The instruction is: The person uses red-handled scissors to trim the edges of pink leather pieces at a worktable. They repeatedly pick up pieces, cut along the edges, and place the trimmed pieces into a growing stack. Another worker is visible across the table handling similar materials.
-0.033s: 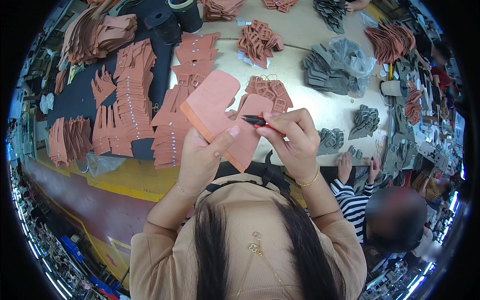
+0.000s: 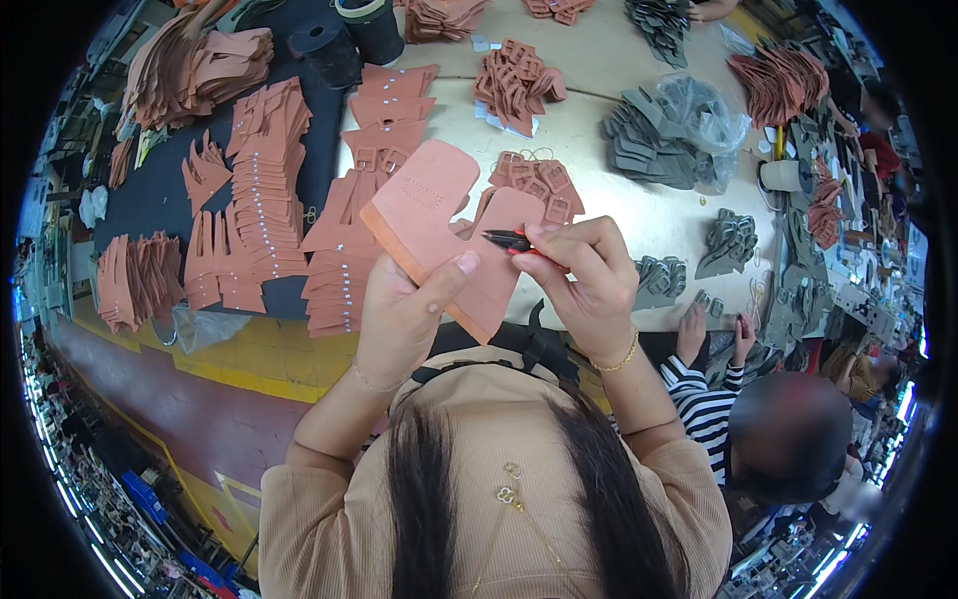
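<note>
One terracotta leather-like panel (image 2: 427,192) is hanging tilted between both hands over the near table edge: two rounded lobes, notch between them, small perforations marking the left lobe, an orange strip (image 2: 392,248) running along the lower edge. Left hand (image 2: 407,307) is pinching the panel, thumb on top, fingers underneath. Right hand (image 2: 596,280) is gripping one pair of black-and-red snips (image 2: 507,241), thumb and fingers nearly together; tips are pointing left by the notch, can't tell if touching. A terracotta stack (image 2: 334,270) is crowding the left hand's outer side; bare tabletop (image 2: 654,225) is showing beyond the right hand. Two terracotta buckle-strap piles (image 2: 547,185) are lying beyond the panel, two black cylinders (image 2: 327,55) are sitting far left, two co-worker's hands (image 2: 691,335) are showing at right.
</note>
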`<action>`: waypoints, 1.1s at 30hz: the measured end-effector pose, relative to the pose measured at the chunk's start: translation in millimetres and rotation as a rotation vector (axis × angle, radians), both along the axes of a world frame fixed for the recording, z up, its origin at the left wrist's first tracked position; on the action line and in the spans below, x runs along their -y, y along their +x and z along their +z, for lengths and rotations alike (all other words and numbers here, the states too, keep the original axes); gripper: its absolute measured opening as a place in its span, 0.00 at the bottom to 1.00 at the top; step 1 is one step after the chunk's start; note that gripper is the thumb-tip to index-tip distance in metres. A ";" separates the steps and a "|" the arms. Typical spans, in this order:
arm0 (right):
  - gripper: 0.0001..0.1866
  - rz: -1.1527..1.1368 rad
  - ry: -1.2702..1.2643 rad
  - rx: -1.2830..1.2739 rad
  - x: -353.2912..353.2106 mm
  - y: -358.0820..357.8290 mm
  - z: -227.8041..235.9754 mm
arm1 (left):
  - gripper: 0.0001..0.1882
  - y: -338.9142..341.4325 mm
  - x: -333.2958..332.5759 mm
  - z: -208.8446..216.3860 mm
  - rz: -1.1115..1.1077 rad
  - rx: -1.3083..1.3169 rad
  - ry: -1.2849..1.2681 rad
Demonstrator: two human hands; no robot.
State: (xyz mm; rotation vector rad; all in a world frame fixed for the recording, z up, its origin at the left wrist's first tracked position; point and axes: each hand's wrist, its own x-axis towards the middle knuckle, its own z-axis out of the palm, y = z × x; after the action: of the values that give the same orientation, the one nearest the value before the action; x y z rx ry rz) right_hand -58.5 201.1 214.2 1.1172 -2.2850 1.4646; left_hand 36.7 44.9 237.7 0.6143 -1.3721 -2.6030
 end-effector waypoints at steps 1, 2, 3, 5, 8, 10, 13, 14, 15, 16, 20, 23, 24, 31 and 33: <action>0.13 0.003 0.002 -0.006 -0.4 -0.5 -0.4 | 0.16 -0.3 -0.4 0.6 -0.007 0.008 -0.012; 0.13 0.006 0.004 -0.013 -0.7 -1.1 -0.7 | 0.16 -0.6 -0.7 0.7 -0.010 0.013 -0.019; 0.13 0.005 -0.003 0.005 -1.2 -1.3 -0.8 | 0.16 -0.9 -0.8 0.5 -0.012 0.009 -0.028; 0.13 0.008 -0.017 0.037 -1.4 -1.6 -0.9 | 0.16 -1.9 -0.3 -1.5 -0.005 0.039 -0.051; 0.14 0.037 -0.039 0.134 -1.4 -2.2 -1.4 | 0.16 -2.8 1.9 -6.1 -0.016 0.039 -0.040; 0.14 0.043 -0.030 0.159 -0.7 -1.8 -2.1 | 0.17 -2.9 4.4 -8.8 -0.023 0.039 -0.016; 0.14 -0.013 -0.088 0.170 -1.4 -4.5 -2.9 | 0.19 -4.1 5.6 -11.1 -0.019 0.044 0.035; 0.13 -0.039 -0.123 0.165 -1.5 -5.4 -3.0 | 0.20 -4.4 5.6 -10.8 -0.010 0.038 0.059; 0.13 -0.041 -0.126 0.176 -1.6 -5.3 -3.1 | 0.21 -4.9 5.5 -10.4 0.000 0.041 0.079; 0.14 -0.040 -0.131 0.186 -1.6 -4.9 -3.2 | 0.22 -5.8 5.7 -10.2 0.005 0.037 0.085; 0.14 0.027 -0.041 0.116 1.4 -3.7 -12.8 | 0.24 -8.8 5.6 -16.6 0.011 0.040 0.043; 0.09 -0.153 -0.033 0.285 -4.8 -10.0 -31.2 | 0.25 -14.8 9.2 -41.9 0.027 0.030 0.075; 0.08 -0.232 -0.006 0.355 -9.0 -15.8 -39.8 | 0.25 -20.4 12.6 -56.5 0.027 -0.055 0.119; 0.11 -0.304 -0.206 0.674 -28.9 -25.7 -100.2 | 0.24 -86.3 37.0 -198.0 0.179 0.156 0.232; 0.11 -0.318 -0.243 0.736 -32.1 -21.5 -110.1 | 0.27 -94.7 41.1 -233.6 0.218 0.243 0.283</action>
State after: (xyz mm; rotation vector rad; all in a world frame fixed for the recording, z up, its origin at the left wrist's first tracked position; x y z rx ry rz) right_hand -80.0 233.2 104.1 0.1207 -2.4338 2.1722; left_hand -58.0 3.8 4.2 1.0856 -0.9282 -2.6264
